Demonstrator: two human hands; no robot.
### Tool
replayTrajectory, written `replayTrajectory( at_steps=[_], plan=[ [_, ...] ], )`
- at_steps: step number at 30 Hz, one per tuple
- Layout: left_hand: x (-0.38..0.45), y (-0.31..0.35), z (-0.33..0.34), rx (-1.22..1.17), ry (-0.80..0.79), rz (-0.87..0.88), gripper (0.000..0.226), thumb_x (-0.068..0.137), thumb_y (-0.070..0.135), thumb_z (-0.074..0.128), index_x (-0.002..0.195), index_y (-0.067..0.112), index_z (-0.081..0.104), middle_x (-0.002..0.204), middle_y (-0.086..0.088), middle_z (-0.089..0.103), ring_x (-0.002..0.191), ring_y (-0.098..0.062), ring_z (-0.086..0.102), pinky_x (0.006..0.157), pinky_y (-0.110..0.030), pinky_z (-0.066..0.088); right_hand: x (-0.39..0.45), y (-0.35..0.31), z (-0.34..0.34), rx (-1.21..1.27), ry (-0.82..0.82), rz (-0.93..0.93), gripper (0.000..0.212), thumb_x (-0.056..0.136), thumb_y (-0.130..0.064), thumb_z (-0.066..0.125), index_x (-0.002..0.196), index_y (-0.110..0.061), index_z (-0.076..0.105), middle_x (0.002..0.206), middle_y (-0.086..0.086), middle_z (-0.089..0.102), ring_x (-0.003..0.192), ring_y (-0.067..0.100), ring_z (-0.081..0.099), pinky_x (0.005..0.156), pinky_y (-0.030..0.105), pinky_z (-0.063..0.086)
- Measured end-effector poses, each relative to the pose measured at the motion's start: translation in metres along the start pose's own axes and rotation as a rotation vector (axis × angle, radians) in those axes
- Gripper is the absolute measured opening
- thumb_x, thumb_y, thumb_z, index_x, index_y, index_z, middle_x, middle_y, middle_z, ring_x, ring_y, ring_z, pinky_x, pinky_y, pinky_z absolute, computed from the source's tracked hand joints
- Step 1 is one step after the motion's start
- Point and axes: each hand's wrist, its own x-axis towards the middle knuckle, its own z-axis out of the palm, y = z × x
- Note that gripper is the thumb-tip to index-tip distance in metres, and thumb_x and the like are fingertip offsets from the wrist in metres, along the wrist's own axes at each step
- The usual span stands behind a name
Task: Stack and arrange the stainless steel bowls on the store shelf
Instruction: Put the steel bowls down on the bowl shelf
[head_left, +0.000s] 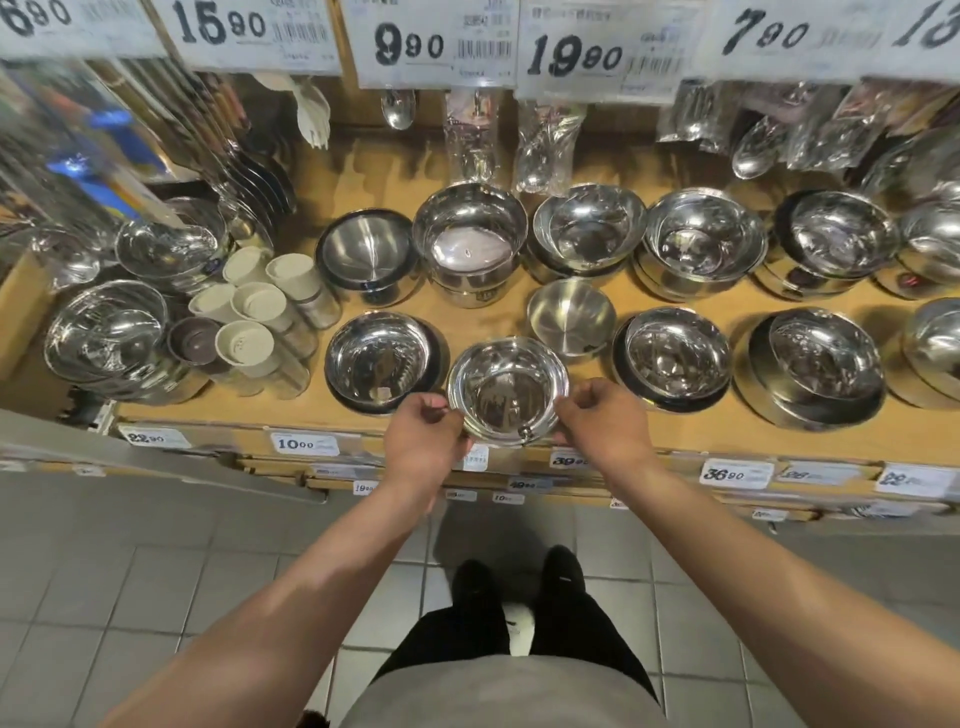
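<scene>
Head view | left hand and right hand pinch shiny bowl by opposite rim edges, near shelf edge | keep level, nest squarely onto a matching stack.

Left hand and right hand extended, fingers curled.

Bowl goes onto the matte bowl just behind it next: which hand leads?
Right, probably. Both hands grip the shiny bowl by its rim, but the matte bowl sits behind and to the right, nearer the right hand than the left hand.
</scene>
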Motion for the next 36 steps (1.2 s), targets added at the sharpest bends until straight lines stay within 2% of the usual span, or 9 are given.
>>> replayTrajectory(
  at_steps=[4,6,9,12,14,18,27,31,36],
  plan=[
    [0.005,-0.001,0.002,0.019,0.038,0.014,0.007,0.099,0.005,0.063,0.100,0.012,0.060,0.101,-0.006,0.066,0.078,-0.018,0.070,0.075,-0.030,0.062,-0.001,-0.004,0.001,-0.037,0.001,-0.055,0.011,0.094,-0.008,0.066,0.104,-0.006,0.063,0.088,0.006,0.073,0.074,0.025,0.076,0.078,0.048,0.063],
    [0.006,-0.004,0.002,0.044,0.022,0.032,0.014,0.097,0.005,0.066,0.109,0.008,0.061,0.101,-0.006,0.064,0.075,-0.013,0.068,0.074,-0.027,0.062,-0.003,-0.005,0.001,-0.125,0.021,-0.105,0.012,0.093,-0.013,0.066,0.104,-0.008,0.064,0.083,-0.001,0.070,0.081,0.025,0.072,0.084,0.048,0.059],
    [0.006,-0.008,0.001,0.100,-0.004,0.084,0.029,0.092,0.004,0.071,0.120,0.005,0.063,0.099,-0.006,0.065,0.086,-0.020,0.069,0.081,-0.033,0.061,-0.006,-0.004,0.001,-0.132,0.014,-0.097,0.014,0.091,-0.016,0.066,0.102,-0.006,0.065,0.092,0.009,0.073,0.087,0.028,0.071,0.085,0.049,0.058],
    [0.006,-0.005,0.002,0.169,0.001,0.124,0.047,0.092,0.009,0.073,0.137,0.006,0.061,0.114,-0.011,0.072,0.105,-0.028,0.071,0.098,-0.043,0.058,-0.005,-0.004,0.001,-0.183,0.006,-0.116,0.016,0.090,-0.016,0.067,0.100,-0.004,0.064,0.088,0.013,0.076,0.079,0.024,0.074,0.081,0.045,0.059],
    [0.007,-0.004,0.001,0.160,0.005,0.123,0.047,0.092,0.008,0.072,0.138,0.006,0.060,0.117,-0.013,0.072,0.108,-0.031,0.070,0.099,-0.046,0.057,-0.004,-0.004,0.000,-0.229,0.005,-0.141,0.017,0.091,-0.017,0.066,0.101,-0.003,0.064,0.083,0.010,0.075,0.077,0.024,0.074,0.082,0.046,0.058],
    [0.008,-0.003,-0.001,0.165,0.010,0.120,0.039,0.091,0.003,0.071,0.130,0.004,0.065,0.105,-0.009,0.070,0.104,-0.032,0.072,0.095,-0.047,0.059,-0.001,-0.006,0.000,-0.322,0.028,-0.195,0.019,0.091,-0.020,0.066,0.101,-0.003,0.065,0.093,0.012,0.074,0.088,0.031,0.070,0.085,0.044,0.054],
    [0.010,0.008,-0.003,0.215,0.015,0.120,0.038,0.088,-0.005,0.070,0.125,0.003,0.065,0.113,-0.016,0.070,0.084,-0.025,0.076,0.074,-0.038,0.065,0.001,0.000,0.004,-0.333,0.080,-0.235,0.018,0.088,-0.019,0.069,0.096,-0.003,0.068,0.093,0.009,0.070,0.088,0.025,0.062,0.069,0.030,0.036],
    [0.008,0.008,-0.003,0.207,0.005,0.120,0.038,0.089,-0.005,0.069,0.126,0.002,0.064,0.116,-0.019,0.069,0.087,-0.028,0.075,0.077,-0.039,0.065,0.001,0.002,0.005,-0.304,0.069,-0.234,0.021,0.090,-0.020,0.068,0.101,-0.002,0.067,0.096,0.010,0.070,0.090,0.025,0.062,0.077,0.035,0.046],
    [0.008,0.009,-0.005,0.216,-0.027,0.115,0.036,0.091,-0.002,0.068,0.127,0.004,0.063,0.116,-0.019,0.069,0.081,-0.027,0.075,0.082,-0.049,0.064,0.003,0.005,0.006,-0.219,0.047,-0.180,0.012,0.089,-0.018,0.069,0.095,-0.009,0.065,0.090,0.003,0.066,0.081,0.017,0.058,0.061,0.024,0.039]
  ],
)
